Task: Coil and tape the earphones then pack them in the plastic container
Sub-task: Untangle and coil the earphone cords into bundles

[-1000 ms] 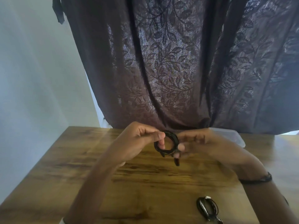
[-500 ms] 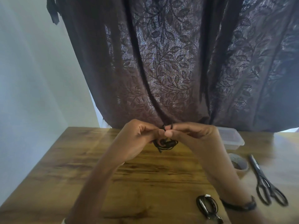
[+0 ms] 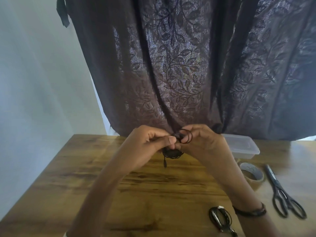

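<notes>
The wooden desk [image 3: 153, 194] carries several items to the right of the work area. A clear plastic container [image 3: 242, 146] with its lid on sits at the far right, against the foot of a dark leaf-patterned curtain [image 3: 179, 65] that hangs behind the desk. Just nearer than the container lies a roll of tape [image 3: 252, 173], flat on the desk with its core facing up. To the right of the tape lie black scissors [image 3: 283, 192], blades pointing far and handles near. At the near edge, beside the right wrist, rests a second bundle of earphones [image 3: 221, 218], coiled, with a pale patch across it. A pale wall [image 3: 34, 82] fills the left side. Both forearms reach from the near edge toward the middle of the desk and meet above its far half, and the right forearm partly blocks the view of the tape. A dark bracelet [image 3: 249, 211] circles the right wrist. The left hand [image 3: 148, 144] is curled, thumb and forefinger pressed together in a pinching grip on the black earphones [image 3: 172, 153], which are held above the desk between the two hands. The right hand [image 3: 203, 142] faces it, fingers curled, and its grip is likewise clamped on the cable, with a few thin loops standing up beside its fingertips. The main coil hangs below the meeting thumbs, and a short cable end with a plug dangles from it toward the desk.
</notes>
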Demonstrator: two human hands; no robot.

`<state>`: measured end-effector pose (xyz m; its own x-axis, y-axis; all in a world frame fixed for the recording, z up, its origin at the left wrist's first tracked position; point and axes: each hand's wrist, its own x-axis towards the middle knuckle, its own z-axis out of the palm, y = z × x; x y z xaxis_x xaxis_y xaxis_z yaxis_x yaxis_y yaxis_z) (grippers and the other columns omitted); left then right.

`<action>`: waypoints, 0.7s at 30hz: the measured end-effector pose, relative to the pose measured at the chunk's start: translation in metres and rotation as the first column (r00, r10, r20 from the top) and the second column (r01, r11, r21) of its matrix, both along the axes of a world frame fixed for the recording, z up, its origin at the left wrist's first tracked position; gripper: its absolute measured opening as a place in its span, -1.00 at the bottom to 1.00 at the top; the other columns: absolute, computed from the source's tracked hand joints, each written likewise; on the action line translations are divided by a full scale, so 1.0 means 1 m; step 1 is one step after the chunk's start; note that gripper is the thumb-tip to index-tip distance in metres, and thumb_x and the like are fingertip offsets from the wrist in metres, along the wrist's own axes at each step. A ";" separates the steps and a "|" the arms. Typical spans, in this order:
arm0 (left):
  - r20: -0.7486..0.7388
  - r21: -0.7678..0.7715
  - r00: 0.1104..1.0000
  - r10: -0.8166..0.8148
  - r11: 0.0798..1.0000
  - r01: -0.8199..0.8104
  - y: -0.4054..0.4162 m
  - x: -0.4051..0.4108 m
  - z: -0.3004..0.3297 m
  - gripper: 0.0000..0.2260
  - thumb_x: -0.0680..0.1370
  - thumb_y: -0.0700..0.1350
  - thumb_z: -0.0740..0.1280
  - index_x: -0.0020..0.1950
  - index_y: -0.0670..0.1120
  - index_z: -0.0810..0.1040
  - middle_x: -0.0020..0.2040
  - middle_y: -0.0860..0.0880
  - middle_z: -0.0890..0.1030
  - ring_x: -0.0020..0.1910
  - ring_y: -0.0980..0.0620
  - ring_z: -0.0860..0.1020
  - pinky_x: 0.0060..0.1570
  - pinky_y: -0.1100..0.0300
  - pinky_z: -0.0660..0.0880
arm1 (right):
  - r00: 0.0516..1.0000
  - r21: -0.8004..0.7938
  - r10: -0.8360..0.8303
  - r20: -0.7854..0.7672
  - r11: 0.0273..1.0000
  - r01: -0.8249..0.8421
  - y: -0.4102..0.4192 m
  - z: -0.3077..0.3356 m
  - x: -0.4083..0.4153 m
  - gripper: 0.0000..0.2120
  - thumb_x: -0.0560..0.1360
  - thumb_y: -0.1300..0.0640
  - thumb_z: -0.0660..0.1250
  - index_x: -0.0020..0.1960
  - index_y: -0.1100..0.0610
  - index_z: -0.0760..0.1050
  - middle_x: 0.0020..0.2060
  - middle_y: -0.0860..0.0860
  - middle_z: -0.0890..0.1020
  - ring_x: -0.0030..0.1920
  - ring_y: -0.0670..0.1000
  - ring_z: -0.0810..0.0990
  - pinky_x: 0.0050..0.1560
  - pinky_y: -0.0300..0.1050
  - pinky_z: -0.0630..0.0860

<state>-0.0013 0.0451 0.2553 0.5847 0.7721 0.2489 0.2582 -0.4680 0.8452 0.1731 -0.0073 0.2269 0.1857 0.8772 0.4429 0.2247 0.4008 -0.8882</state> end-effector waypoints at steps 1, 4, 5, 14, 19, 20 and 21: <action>-0.002 -0.006 1.000 -0.009 1.000 0.009 0.000 0.000 0.000 -0.79 0.45 0.12 0.36 -0.23 0.01 0.67 -0.27 0.00 0.68 -0.13 -0.13 0.63 0.01 -0.13 0.54 | 0.991 -0.075 0.084 -0.103 0.993 -0.092 0.000 0.000 0.001 -0.80 0.26 0.35 0.51 -0.15 0.29 0.57 -0.06 0.11 0.65 -0.14 -0.17 0.65 -0.15 -0.39 0.55; 0.007 -0.018 0.999 -0.049 0.999 0.050 -0.003 0.000 0.001 -0.78 0.45 0.11 0.37 -0.22 0.00 0.67 -0.28 0.07 0.66 -0.22 0.06 0.61 -0.11 0.10 0.53 | 0.938 -0.210 0.243 -0.247 0.931 -0.297 -0.006 0.002 0.003 -0.80 0.42 0.43 0.37 0.00 0.43 0.43 -0.08 0.17 0.66 -0.12 0.00 0.66 -0.16 -0.23 0.62; 0.014 -0.020 0.998 -0.057 0.998 0.058 -0.005 0.001 0.002 -0.79 0.43 0.10 0.35 -0.22 0.00 0.67 -0.28 0.11 0.63 -0.25 0.13 0.58 -0.16 0.19 0.48 | 0.929 -0.229 0.268 -0.256 0.917 -0.328 -0.007 0.002 0.003 -0.80 0.45 0.43 0.34 0.04 0.40 0.39 -0.09 0.16 0.63 -0.13 0.03 0.65 -0.17 -0.18 0.64; -0.039 0.243 0.996 0.076 0.968 -0.065 -0.014 0.007 -0.001 -0.89 0.51 -0.05 0.37 -0.17 -0.02 0.66 -0.23 0.10 0.51 -0.29 0.15 0.49 -0.26 0.29 0.33 | 0.962 -0.137 0.112 0.249 0.987 -0.079 -0.009 0.000 -0.009 -0.89 0.55 0.26 0.27 -0.01 0.08 0.47 -0.21 -0.02 0.63 -0.38 -0.03 0.70 -0.41 -0.17 0.61; -0.022 0.184 0.998 0.055 0.982 -0.050 -0.013 0.006 0.000 -0.87 0.51 -0.04 0.36 -0.20 -0.01 0.67 -0.25 0.13 0.57 -0.24 0.17 0.55 -0.20 0.33 0.38 | 0.952 -0.072 0.095 0.290 0.994 -0.077 -0.004 -0.011 -0.002 -0.92 0.55 0.22 0.28 -0.07 0.11 0.55 -0.28 -0.02 0.64 -0.35 -0.16 0.66 -0.44 -0.26 0.51; -0.009 0.129 1.000 0.028 0.991 -0.027 -0.012 0.004 0.002 -0.84 0.49 -0.02 0.35 -0.21 -0.03 0.67 -0.27 0.13 0.59 -0.23 0.20 0.56 -0.19 0.36 0.38 | 0.967 -0.132 0.214 0.140 0.972 -0.197 -0.005 -0.010 0.003 -0.93 0.55 0.23 0.31 0.00 0.16 0.56 -0.21 0.00 0.66 -0.29 -0.11 0.67 -0.38 -0.28 0.52; 0.008 0.071 1.000 0.000 0.997 0.000 -0.012 0.002 0.004 -0.81 0.48 0.01 0.33 -0.22 -0.05 0.66 -0.29 0.13 0.61 -0.24 0.22 0.56 -0.19 0.40 0.38 | 0.947 -0.175 0.322 -0.013 0.931 -0.319 -0.005 -0.011 0.011 -0.86 0.54 0.20 0.34 0.08 0.21 0.55 -0.14 0.03 0.66 -0.23 -0.03 0.67 -0.30 -0.27 0.55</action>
